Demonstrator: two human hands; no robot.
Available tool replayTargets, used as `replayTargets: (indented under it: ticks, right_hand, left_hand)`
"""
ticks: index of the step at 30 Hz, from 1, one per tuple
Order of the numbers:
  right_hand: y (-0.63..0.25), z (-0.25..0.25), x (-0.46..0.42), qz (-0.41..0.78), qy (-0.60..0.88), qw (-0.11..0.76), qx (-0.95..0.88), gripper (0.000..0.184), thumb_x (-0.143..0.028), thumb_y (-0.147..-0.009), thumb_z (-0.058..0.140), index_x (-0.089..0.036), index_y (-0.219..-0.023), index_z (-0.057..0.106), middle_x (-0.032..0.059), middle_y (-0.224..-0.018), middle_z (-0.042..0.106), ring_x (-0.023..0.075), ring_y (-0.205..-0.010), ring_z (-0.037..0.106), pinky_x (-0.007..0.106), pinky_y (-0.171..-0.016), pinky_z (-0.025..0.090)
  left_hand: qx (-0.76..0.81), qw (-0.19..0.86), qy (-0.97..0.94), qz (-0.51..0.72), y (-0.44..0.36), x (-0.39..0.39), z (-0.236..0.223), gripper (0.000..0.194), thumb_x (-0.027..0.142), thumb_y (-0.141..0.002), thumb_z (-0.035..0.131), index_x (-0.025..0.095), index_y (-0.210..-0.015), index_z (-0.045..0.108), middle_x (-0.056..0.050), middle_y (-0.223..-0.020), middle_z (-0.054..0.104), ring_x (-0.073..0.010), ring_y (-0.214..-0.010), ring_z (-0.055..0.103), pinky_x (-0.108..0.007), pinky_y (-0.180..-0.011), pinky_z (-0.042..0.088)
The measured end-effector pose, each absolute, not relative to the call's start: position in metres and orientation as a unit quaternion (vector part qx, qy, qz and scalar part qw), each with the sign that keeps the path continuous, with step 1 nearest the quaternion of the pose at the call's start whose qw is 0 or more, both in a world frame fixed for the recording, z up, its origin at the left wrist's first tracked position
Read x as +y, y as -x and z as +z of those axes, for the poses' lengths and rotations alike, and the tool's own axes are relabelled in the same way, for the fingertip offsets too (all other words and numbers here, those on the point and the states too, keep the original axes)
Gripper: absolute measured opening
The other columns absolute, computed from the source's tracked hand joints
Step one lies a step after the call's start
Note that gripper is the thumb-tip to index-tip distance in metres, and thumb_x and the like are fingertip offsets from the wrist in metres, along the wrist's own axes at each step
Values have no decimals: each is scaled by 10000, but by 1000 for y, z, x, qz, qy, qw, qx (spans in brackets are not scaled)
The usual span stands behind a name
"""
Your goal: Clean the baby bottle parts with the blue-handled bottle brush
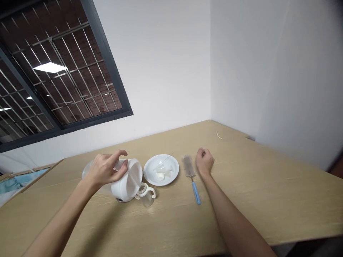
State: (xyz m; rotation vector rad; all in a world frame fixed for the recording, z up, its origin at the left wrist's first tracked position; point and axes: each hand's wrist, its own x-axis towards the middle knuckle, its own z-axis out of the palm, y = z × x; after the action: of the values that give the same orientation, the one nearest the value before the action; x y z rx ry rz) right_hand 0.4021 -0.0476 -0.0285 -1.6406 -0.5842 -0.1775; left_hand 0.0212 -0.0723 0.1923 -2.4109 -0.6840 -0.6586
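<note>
My left hand (107, 167) is closed around a large clear-and-white jug (123, 187), which is tipped on its side with the white rim facing right. Just below that rim stands a small clear baby bottle (147, 200) with a cream two-handled collar, upright and uncapped. Whether liquid runs between them is too blurred to tell. My right hand (204, 161) rests on the table as a loose fist, with nothing visible in it. Close to its left lies a bottle brush (196, 192) with a blue handle and grey bristles.
A white plate (174, 175) holding small white and translucent bottle parts sits between my hands. A thin pale strip (219, 135) lies far back on the wooden table (166, 228). Walls and a barred window (66, 71) border the back; blue items (24, 182) are at the left.
</note>
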Motion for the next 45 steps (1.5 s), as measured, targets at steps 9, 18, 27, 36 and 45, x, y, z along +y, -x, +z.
replayTargets:
  ticks: [9,18,27,36,45]
  right_hand:
    - [-407,-33,-43,-48,714,660,-229,354,-455,-821,481,-148,-894,640,98,-701,678,237,-681,591,315,-686,382]
    - [-409,-31,-43,-37,706,678,-203,283,-390,-791,507,-154,-887,631,87,-688,675,239,-681,596,321,-693,393]
    - [-409,-30,-43,-27,700,687,-193,208,-341,-771,527,-168,-864,596,80,-698,668,230,-674,585,315,-688,390]
    - [-409,-29,-44,-18,699,693,-177,165,-264,-801,478,-186,-945,496,38,-702,607,217,-672,557,289,-644,360]
    - [-410,-30,-43,-5,700,691,-183,161,-261,-865,433,-187,-1004,466,41,-742,597,214,-674,559,296,-663,369]
  left_hand:
    - [-207,285,902,-248,-23,-64,195,226,311,-842,572,180,-1022,609,69,-444,497,-113,-363,441,-226,-424,319]
    - [-178,287,910,-240,-32,-68,198,228,313,-851,566,174,-1027,604,48,-479,559,-114,-364,457,-233,-429,349]
    - [-179,288,913,-228,-36,-68,199,232,324,-863,543,180,-1035,599,54,-470,553,-120,-364,464,-240,-432,354]
    - [-175,291,915,-219,-37,-67,200,239,335,-862,548,182,-1036,604,57,-460,548,-117,-357,471,-234,-420,341]
    - [-174,305,912,-213,-38,-69,202,272,362,-870,526,167,-1037,618,47,-449,551,-126,-352,489,-235,-406,330]
